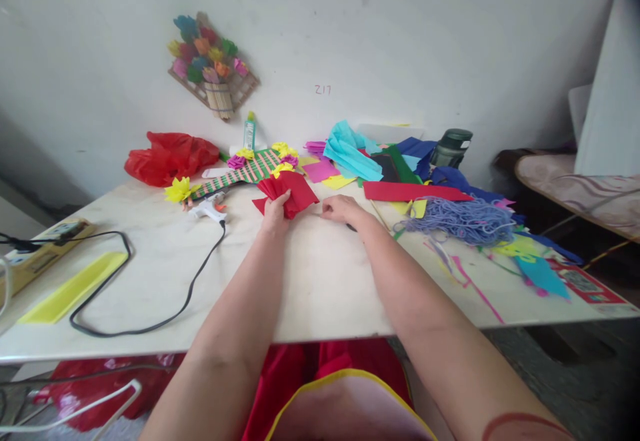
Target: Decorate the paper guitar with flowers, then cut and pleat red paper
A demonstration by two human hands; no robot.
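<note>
Sheets of red crepe paper [301, 192], pleated into a fan at one side, are gripped by my left hand [276, 214], thumb on top. Just right of the paper, my right hand [342, 208] is curled closed low over the table. What its fingers hold, if anything, is hidden; a small dark object [352, 227] shows under the wrist. Behind the red paper lies a green panel with pale sticks [240, 173], decorated with yellow and magenta paper flowers. A white glue gun [209, 209] lies to the left of my left hand.
The glue gun's black cord [193, 288] loops toward a power strip [47, 254]. A yellow paper strip [75, 288] lies nearby. At right are blue-grey yarn [457, 220], a red strip [415, 192] and a dark bottle [451, 148]. A red bag [170, 158] sits back left.
</note>
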